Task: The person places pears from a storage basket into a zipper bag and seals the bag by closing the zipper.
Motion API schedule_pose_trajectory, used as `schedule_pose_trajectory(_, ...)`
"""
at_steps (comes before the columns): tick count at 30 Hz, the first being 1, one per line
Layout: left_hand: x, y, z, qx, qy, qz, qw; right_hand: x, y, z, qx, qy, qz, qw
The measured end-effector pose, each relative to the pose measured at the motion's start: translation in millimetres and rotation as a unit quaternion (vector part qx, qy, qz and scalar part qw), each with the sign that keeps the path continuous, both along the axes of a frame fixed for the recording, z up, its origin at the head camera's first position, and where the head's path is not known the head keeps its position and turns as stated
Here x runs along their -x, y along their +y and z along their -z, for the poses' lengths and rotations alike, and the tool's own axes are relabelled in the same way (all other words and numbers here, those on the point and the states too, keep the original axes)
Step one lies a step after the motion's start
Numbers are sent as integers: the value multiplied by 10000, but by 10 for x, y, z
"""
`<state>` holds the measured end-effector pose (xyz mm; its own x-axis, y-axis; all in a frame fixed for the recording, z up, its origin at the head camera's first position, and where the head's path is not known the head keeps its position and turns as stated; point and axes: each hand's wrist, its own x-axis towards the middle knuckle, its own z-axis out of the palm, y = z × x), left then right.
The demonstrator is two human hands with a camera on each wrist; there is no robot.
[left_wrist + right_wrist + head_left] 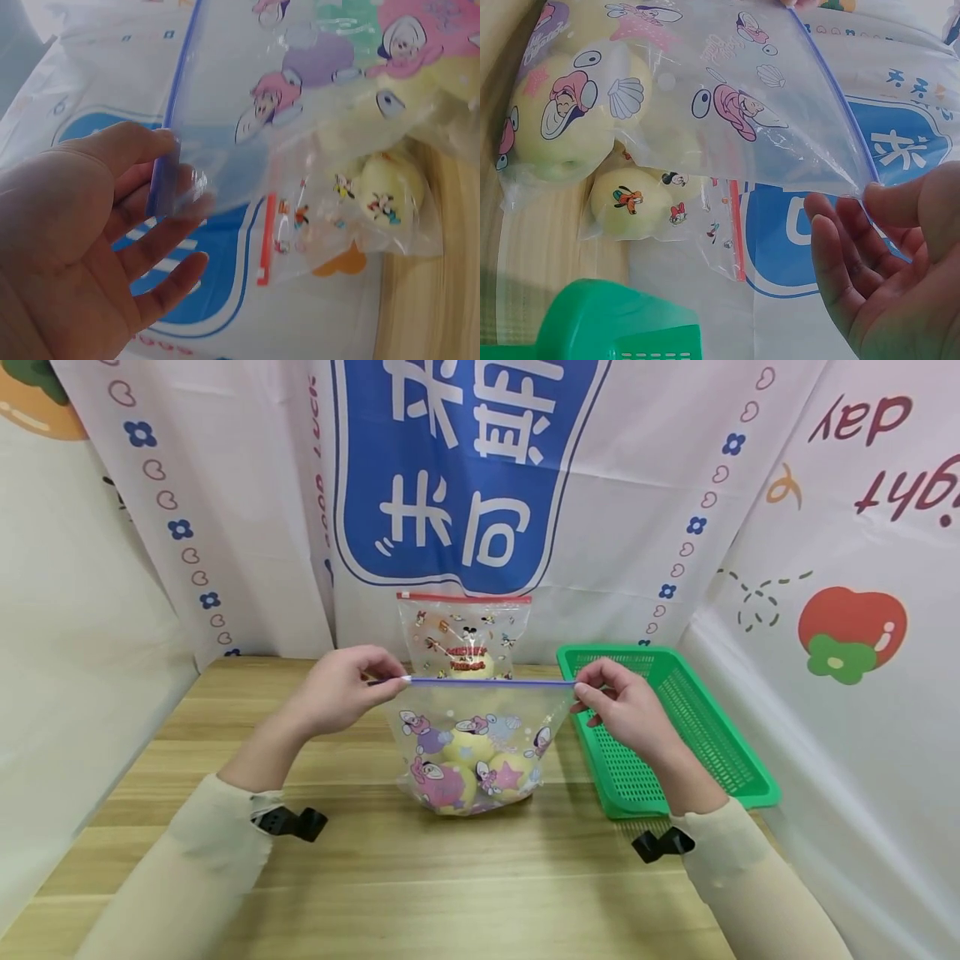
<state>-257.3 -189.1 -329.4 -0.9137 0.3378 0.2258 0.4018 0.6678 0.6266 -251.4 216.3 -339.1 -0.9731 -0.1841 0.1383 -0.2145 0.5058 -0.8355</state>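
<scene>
A clear zip bag [468, 752] with pink and purple cartoon prints stands on the table, with several round pale yellow fruits inside. Its purple zip strip [491, 682] is stretched straight across the top. My left hand [348, 687] pinches the strip's left end between thumb and forefinger; in the left wrist view the other fingers [176, 289] are spread loosely. At the strip's right end, my right hand [622, 702] pinches the corner with thumb and fingertips. Directly behind stands a second zip bag [465, 631] with a red strip and cartoon prints, holding pale yellow fruit [630, 210].
To the right is a green plastic basket [693, 718] with perforated walls, close to my right forearm. The wooden table [375, 877] meets a printed cloth [262, 568] hanging behind, and more cloth [825, 552] borders the right side.
</scene>
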Motion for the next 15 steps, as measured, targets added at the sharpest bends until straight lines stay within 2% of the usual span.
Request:
schedule_pose_trajectory(4,-16,-178,4,-5,-111,-137,9998,6,-1,6,13,-63,30,10000)
schedule_pose_trajectory(9,-16,-292,50,-130,-208,-207,9995,7,-12,8,-11,-52,16,10000)
schedule_pose_trajectory(12,6,-348,121,-337,-446,-246,9981,8,-15,11,13,-66,3,10000)
schedule_pose_trajectory(15,46,-417,218,-478,-843,-185,9951,9,-5,23,51,-95,-16,9999)
